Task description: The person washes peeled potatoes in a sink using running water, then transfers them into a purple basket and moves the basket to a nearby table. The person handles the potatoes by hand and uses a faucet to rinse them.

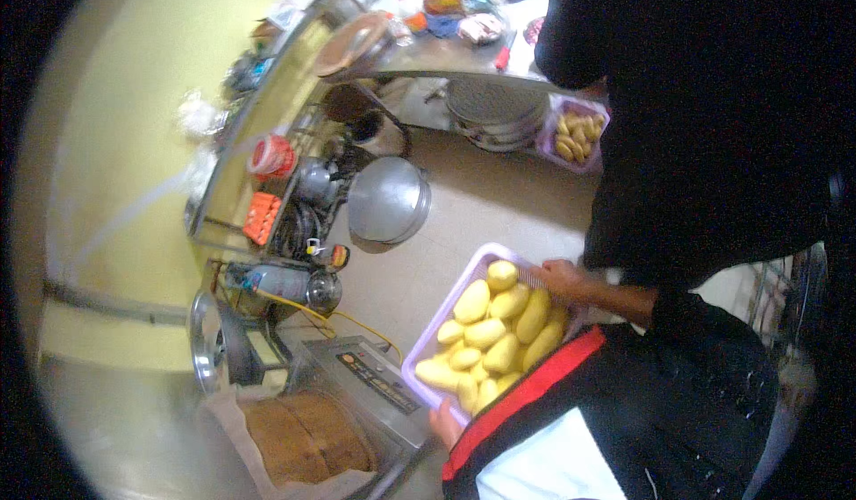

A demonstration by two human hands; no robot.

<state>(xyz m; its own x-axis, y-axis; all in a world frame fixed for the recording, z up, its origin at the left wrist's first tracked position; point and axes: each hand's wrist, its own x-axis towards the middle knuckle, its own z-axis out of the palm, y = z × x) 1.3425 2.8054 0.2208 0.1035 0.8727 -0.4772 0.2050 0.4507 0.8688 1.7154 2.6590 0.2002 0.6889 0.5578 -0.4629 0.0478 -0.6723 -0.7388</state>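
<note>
A lilac plastic basket (444,308) full of peeled, yellow potatoes (484,333) is held against the front of my dark clothing, which has a red band. At its near-left end, my left hand (447,422) is closed on the rim, partly hidden by the basket and the clothing. My right hand (563,280) grips the opposite end of the rim, its forearm bare below a black sleeve. The potatoes lie heaped inside, some blurred.
A co-worker in black (695,118) stands close at upper right. Beyond are a second basket of potatoes (578,140), a lidded round metal pot (388,199) on the floor, a cluttered worktop (428,62) and a metal shelf. A scale-like appliance (378,376) and a brown slab in paper (307,436) are at lower left.
</note>
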